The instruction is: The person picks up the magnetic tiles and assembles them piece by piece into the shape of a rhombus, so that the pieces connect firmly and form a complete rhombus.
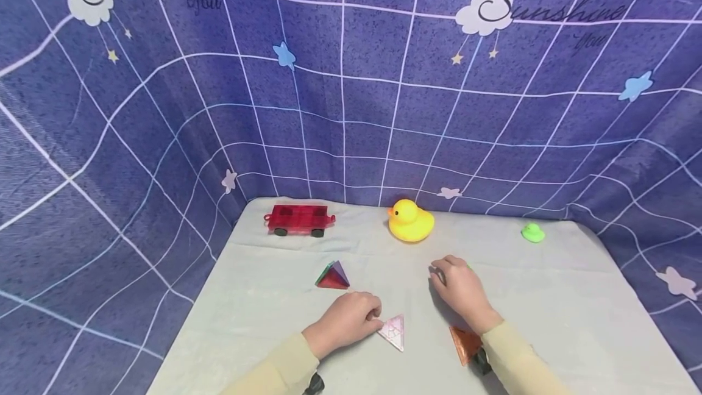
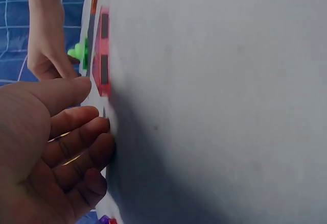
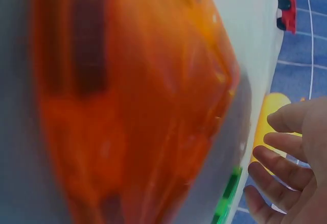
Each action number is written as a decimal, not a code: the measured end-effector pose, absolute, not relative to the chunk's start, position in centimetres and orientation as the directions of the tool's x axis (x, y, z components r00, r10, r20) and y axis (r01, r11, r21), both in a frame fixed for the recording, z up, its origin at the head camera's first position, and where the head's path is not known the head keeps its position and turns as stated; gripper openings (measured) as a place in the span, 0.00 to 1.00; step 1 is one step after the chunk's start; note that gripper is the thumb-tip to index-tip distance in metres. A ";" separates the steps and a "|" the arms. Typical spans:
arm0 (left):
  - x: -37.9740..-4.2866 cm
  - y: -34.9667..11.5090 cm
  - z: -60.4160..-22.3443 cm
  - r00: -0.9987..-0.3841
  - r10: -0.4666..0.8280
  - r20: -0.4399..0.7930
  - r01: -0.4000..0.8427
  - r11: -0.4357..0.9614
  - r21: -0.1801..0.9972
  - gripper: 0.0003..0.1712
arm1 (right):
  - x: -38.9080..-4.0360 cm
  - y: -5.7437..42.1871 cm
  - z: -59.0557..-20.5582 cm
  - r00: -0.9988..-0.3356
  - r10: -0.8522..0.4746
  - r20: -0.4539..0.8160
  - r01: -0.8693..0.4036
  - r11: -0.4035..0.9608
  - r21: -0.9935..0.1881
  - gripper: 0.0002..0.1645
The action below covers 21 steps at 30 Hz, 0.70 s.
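Note:
My left hand rests low over the table with loosely bent fingers and nothing in its grasp. Its thumb is beside a pink triangular tile; the left wrist view does not settle whether they touch. Behind this hand stands a small pyramid of red, green and purple tiles. My right hand hovers with relaxed fingers and holds nothing. A green tile lies close to it, mostly hidden in the head view. Under the right wrist is an orange triangular tile, large and blurred in the right wrist view.
At the back of the table stand a red wheeled wagon, a yellow rubber duck and a small green duck. Blue patterned cloth hangs behind and at both sides.

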<state>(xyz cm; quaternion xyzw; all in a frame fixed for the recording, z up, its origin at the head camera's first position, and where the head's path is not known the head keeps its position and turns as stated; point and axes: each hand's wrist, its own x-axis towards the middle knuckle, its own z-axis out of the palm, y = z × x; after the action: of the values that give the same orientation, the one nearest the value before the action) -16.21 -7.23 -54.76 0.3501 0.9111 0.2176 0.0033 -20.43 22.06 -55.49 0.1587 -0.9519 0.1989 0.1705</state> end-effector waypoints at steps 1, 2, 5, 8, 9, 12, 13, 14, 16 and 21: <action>-16.1 -7.1 -54.8 -0.751 0.643 0.149 0.641 0.658 0.396 0.13 | -20.4 22.4 -55.4 -0.893 -0.230 0.387 -0.366 0.872 -0.326 0.13; -16.1 -7.0 -54.8 -0.747 0.647 0.152 0.647 0.655 0.392 0.12 | -20.4 22.7 -55.4 -0.895 -0.225 0.385 -0.361 0.873 -0.329 0.13; -16.0 -6.8 -54.8 -0.732 0.664 0.152 0.663 0.642 0.384 0.11 | -20.3 23.7 -55.3 -0.907 -0.201 0.371 -0.332 0.882 -0.334 0.14; -15.9 -6.7 -54.9 -0.717 0.682 0.146 0.679 0.635 0.369 0.11 | -20.1 24.8 -55.2 -0.922 -0.179 0.344 -0.297 0.896 -0.330 0.16; -15.9 -6.6 -54.9 -0.714 0.686 0.144 0.682 0.634 0.365 0.11 | -20.0 25.1 -55.3 -0.927 -0.174 0.332 -0.286 0.901 -0.327 0.16; -15.8 -6.5 -54.9 -0.704 0.696 0.140 0.692 0.629 0.354 0.12 | -19.7 26.0 -55.4 -0.938 -0.167 0.305 -0.264 0.912 -0.314 0.18; -15.7 -6.5 -54.9 -0.702 0.699 0.139 0.695 0.628 0.351 0.12 | -19.6 26.3 -55.4 -0.939 -0.167 0.300 -0.262 0.914 -0.310 0.19; -15.7 -6.5 -54.9 -0.701 0.700 0.135 0.695 0.628 0.349 0.13 | -19.5 26.5 -55.5 -0.940 -0.167 0.297 -0.260 0.916 -0.307 0.20; -15.6 -6.5 -54.9 -0.699 0.703 0.132 0.697 0.629 0.344 0.13 | -19.4 26.9 -55.6 -0.939 -0.165 0.301 -0.260 0.915 -0.308 0.22; -15.6 -6.4 -54.8 -0.705 0.698 0.121 0.690 0.638 0.341 0.14 | -19.4 27.8 -55.8 -0.942 -0.150 0.300 -0.251 0.908 -0.334 0.24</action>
<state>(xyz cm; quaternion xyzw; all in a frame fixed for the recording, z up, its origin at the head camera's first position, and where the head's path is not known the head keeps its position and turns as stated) -15.55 -6.38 -54.81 0.3836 0.9049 0.1839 0.0109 -19.36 27.84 -55.84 0.1037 -0.9674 0.1873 0.1350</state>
